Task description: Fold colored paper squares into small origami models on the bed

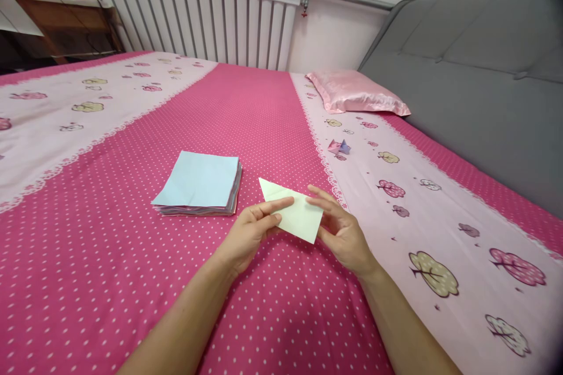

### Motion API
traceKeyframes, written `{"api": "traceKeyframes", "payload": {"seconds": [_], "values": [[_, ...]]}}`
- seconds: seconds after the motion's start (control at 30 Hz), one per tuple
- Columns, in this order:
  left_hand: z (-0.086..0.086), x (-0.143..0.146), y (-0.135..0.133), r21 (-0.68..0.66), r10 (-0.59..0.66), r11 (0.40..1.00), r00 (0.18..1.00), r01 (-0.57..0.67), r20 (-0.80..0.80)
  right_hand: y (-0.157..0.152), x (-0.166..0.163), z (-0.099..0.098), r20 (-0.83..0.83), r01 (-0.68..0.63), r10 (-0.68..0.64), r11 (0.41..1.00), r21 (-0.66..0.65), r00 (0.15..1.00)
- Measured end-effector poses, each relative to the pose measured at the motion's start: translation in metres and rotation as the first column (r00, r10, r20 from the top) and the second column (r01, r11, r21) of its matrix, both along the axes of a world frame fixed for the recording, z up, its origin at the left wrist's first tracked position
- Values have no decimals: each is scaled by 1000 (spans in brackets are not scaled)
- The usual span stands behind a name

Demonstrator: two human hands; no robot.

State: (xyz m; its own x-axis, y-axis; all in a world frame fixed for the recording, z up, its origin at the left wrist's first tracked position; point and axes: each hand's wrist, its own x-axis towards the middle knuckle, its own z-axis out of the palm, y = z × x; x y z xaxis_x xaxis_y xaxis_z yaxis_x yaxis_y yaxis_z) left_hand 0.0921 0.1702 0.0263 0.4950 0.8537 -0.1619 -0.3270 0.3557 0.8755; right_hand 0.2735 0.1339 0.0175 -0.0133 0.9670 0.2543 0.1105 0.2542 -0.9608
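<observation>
A folded pale green paper (295,212) is held just above the pink dotted bedsheet (132,281). My left hand (250,234) pinches its near left edge, thumb on top. My right hand (343,231) grips its right side with fingers curled over the edge. To the left lies a stack of coloured paper squares (200,183) with a light blue sheet on top, a short way from my left hand.
Two small folded paper figures (339,147), pink and purple, sit on the pale band of the sheet. A pink satin pillow (356,92) lies at the head, beside a grey padded headboard (475,82). A white radiator (193,17) lines the far wall.
</observation>
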Motion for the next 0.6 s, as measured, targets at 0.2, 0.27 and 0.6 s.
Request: {"api": "traceKeyframes", "payload": {"seconds": [0.2,0.27,0.6], "values": [[1,0,-2,-7,-39,999,998,38,-48,-1,0,-1,175,30,-50,993,112,983],[2,1,-3,1,-50,999,997,51,-54,-1,0,-1,200,32,-55,993,114,978],[7,1,-5,71,-162,983,983,168,-82,0,1,-1,217,45,-66,994,98,974]]}}
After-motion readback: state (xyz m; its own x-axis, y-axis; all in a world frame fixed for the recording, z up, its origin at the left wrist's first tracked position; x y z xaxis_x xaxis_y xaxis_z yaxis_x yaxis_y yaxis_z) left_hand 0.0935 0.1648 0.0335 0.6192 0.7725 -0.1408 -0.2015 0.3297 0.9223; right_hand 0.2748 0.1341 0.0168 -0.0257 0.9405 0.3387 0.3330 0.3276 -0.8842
